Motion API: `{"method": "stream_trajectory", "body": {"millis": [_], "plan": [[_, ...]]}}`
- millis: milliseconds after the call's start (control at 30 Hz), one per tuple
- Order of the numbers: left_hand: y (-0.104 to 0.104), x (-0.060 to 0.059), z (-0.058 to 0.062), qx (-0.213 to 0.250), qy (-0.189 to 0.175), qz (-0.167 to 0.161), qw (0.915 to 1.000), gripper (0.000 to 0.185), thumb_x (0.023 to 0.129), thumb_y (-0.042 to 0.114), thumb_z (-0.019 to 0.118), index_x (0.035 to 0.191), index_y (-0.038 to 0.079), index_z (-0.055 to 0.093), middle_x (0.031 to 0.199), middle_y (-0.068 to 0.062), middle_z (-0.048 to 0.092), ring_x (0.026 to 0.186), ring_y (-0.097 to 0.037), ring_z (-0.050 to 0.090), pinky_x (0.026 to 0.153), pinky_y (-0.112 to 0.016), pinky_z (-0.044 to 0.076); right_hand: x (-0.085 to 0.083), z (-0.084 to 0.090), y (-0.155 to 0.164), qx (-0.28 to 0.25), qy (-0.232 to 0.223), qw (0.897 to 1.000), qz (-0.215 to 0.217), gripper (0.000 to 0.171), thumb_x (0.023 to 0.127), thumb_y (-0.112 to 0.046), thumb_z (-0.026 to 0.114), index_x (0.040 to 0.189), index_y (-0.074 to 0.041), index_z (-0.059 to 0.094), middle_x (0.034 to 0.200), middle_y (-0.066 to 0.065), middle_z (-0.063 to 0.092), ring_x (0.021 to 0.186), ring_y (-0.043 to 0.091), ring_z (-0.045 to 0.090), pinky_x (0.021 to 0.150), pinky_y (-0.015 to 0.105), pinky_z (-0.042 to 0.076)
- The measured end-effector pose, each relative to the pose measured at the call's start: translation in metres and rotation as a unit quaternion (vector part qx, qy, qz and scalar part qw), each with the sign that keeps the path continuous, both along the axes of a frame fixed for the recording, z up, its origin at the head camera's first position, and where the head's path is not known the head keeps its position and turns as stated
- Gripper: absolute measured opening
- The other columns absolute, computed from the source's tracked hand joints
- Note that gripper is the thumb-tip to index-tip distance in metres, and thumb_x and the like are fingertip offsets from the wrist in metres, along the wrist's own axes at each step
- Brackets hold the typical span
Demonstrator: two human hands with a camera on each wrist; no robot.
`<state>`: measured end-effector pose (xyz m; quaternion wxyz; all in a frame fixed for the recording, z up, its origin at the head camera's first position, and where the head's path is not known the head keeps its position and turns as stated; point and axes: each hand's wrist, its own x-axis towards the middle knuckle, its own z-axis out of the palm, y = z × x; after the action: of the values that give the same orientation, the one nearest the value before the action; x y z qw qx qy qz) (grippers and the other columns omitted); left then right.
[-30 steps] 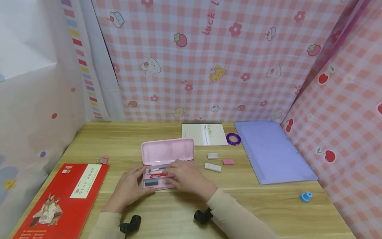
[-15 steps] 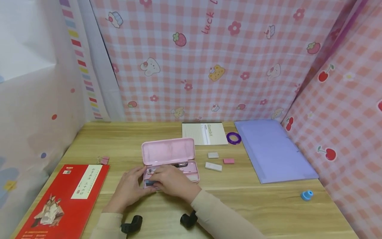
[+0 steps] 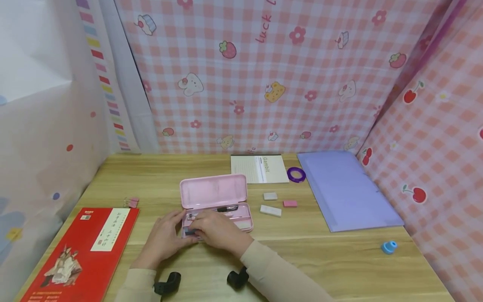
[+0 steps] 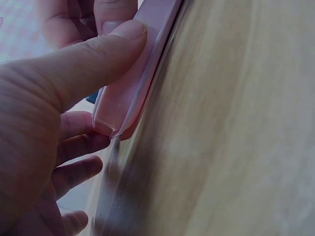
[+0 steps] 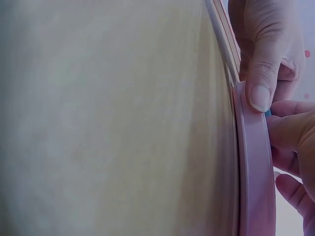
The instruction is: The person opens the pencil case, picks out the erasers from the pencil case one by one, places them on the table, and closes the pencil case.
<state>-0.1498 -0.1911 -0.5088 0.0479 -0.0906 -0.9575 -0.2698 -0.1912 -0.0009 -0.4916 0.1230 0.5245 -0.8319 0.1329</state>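
A pink pencil case (image 3: 213, 191) lies on the table with its lid tipped back. My left hand (image 3: 163, 237) holds its left end; in the left wrist view the thumb presses the front wall (image 4: 129, 91) while fingers reach round the end. Over the front compartment, my right hand (image 3: 222, 233) has its fingertips on a blue-grey eraser (image 3: 190, 231), mostly covered by them. Only a teal sliver of the eraser (image 5: 268, 113) shows in the right wrist view. Behind the hand lie a black pen (image 3: 227, 208) and other pens, partly hidden. A pale block (image 3: 242, 225) sits in the front compartment's right side.
Right of the case are two white erasers (image 3: 271, 210) and a pink one (image 3: 290, 204). Behind stand a notepad (image 3: 247, 170), purple tape roll (image 3: 296, 175) and lilac folder (image 3: 345, 193). A blue small object (image 3: 389, 247), red book (image 3: 75, 256) and pink clip (image 3: 132, 202) lie farther out.
My right hand has moved left within the case, from the pens to the blue-grey eraser, uncovering the black pen and pale block. My left hand stays on the case's left end.
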Motion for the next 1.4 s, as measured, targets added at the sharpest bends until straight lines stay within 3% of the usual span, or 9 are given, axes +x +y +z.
{"method": "stream_trajectory", "body": {"millis": [300,600,800,967,1200,1400], "plan": [[-0.001,0.000,-0.002,-0.002,0.004,0.001,1.0000,0.101,0.063,0.064,0.079,0.137,0.001,0.052,0.134,-0.017,0.054,0.126,-0.040,0.045,0.105,-0.066,0.025,0.001,-0.001,0.000,-0.011,-0.001,1.000,0.000,0.014,0.088,-0.020,0.071,0.102,-0.021,0.074,0.097,-0.011,0.068,0.094,0.003,0.061,0.094,0.015,0.043],[0.000,0.000,0.000,-0.001,-0.020,0.010,0.9998,0.099,0.064,0.060,0.081,0.138,0.001,0.050,0.136,-0.019,0.052,0.127,-0.040,0.044,0.107,-0.064,0.024,0.014,0.022,0.027,-0.023,-0.004,0.999,-0.043,0.019,0.088,-0.017,0.070,0.106,-0.022,0.073,0.104,-0.009,0.068,0.102,0.007,0.060,0.096,0.020,0.044],[0.001,0.001,0.001,-0.006,-0.036,0.013,0.9992,0.099,0.065,0.056,0.082,0.139,0.002,0.049,0.138,-0.020,0.050,0.129,-0.042,0.041,0.108,-0.064,0.022,0.019,0.032,0.074,-0.064,-0.026,0.996,-0.056,0.018,0.088,-0.013,0.070,0.104,-0.019,0.074,0.102,-0.008,0.068,0.095,0.008,0.061,0.087,0.021,0.049],[0.001,0.000,0.002,-0.005,-0.035,0.014,0.9993,0.100,0.064,0.057,0.082,0.140,0.001,0.048,0.139,-0.021,0.048,0.130,-0.043,0.040,0.109,-0.065,0.021,0.018,0.027,0.129,-0.087,-0.031,0.992,-0.080,0.019,0.085,-0.010,0.073,0.103,-0.018,0.075,0.099,-0.008,0.069,0.091,0.008,0.062,0.082,0.022,0.052],[0.002,0.000,0.002,-0.009,-0.040,0.015,0.9991,0.100,0.064,0.058,0.081,0.140,0.002,0.048,0.139,-0.021,0.049,0.129,-0.042,0.040,0.108,-0.065,0.021,0.012,0.014,0.212,-0.091,-0.038,0.983,-0.154,0.021,0.079,-0.004,0.077,0.097,-0.015,0.075,0.097,-0.005,0.070,0.093,0.013,0.066,0.081,0.031,0.056],[0.002,0.000,0.003,-0.011,-0.044,0.017,0.9988,0.101,0.064,0.059,0.081,0.140,0.003,0.048,0.139,-0.021,0.048,0.129,-0.042,0.040,0.109,-0.063,0.023,0.006,0.006,0.252,-0.064,-0.065,0.972,-0.217,0.023,0.080,-0.002,0.076,0.099,-0.015,0.075,0.100,-0.002,0.072,0.097,0.020,0.066,0.085,0.039,0.055]]}}
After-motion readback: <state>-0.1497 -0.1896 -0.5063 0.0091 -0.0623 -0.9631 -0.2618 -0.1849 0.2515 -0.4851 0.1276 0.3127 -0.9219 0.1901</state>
